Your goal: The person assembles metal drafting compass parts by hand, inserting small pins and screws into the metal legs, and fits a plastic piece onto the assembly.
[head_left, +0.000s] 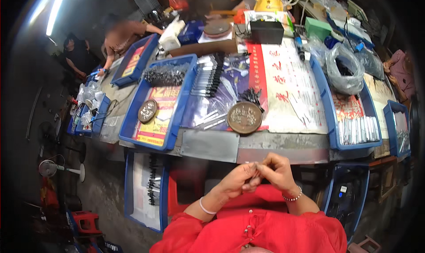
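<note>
My left hand and my right hand meet in front of my red top, just off the table's near edge. Both have their fingers pinched together, tip to tip. Whatever lies between the fingertips is too small to make out. Nearest beyond them on the table is a round brown dish holding small metal pieces. Some black parts lie in a heap behind it. To its left, on a purple sheet, are a row of slim silver pieces with black ends and loose silver strips.
A blue tray at left holds dark parts and a second brown dish. Another blue tray at right holds silver strips and a plastic bag. Lower blue trays flank me. Two people are at far left.
</note>
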The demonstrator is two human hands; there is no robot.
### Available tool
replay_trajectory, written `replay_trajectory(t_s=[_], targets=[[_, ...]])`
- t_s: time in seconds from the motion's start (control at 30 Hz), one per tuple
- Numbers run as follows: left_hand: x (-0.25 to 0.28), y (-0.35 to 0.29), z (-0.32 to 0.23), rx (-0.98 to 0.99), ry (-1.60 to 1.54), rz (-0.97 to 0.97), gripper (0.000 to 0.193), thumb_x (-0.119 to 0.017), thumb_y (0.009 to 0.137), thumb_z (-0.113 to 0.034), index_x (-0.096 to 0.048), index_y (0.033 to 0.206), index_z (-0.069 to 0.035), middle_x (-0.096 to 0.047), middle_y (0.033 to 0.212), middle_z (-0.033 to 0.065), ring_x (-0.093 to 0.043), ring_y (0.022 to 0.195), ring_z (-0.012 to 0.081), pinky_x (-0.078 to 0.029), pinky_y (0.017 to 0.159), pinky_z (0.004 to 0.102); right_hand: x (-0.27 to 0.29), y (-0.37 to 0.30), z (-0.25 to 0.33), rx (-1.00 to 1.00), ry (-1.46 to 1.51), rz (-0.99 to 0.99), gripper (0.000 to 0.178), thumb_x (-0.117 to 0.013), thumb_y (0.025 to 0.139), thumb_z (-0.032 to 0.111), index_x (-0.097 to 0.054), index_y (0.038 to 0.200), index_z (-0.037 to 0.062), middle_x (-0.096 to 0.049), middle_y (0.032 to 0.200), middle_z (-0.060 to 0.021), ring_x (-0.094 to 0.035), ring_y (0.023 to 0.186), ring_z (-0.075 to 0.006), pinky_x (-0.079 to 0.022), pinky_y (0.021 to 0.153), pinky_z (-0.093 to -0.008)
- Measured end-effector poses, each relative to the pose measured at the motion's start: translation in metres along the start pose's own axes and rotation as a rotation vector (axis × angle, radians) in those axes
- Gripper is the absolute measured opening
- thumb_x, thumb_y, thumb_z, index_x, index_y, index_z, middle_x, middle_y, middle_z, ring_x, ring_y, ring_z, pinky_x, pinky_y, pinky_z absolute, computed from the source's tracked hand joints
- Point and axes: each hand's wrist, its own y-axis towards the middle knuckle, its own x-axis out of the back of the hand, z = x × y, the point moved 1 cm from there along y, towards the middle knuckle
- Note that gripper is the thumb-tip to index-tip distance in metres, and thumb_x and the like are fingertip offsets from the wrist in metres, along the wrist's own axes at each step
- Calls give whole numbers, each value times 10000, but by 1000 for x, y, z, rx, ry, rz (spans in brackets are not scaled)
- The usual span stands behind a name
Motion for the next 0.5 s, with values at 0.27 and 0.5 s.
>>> replay_trajectory(t_s=[0.27,0.5], targets=[[4,-1,-20,-113,-146,-53,289,-431,943,-358,-504,933,-79,-352,577,-53,-256,406,16,-211,377,169,4,9,-23,-116,107,-152,152,-512,920,177,-531,897,29,-501,639,25,-413,491,-23,-332,428,-176],[33,1,-24,-202,-346,36,297,-404,961,-322,-495,951,-40,-386,595,-25,-300,408,24,-237,374,176,0,1,-65,-337,-74,124,129,-533,897,122,-520,825,15,-480,676,37,-413,567,-20,-338,486,-190]])
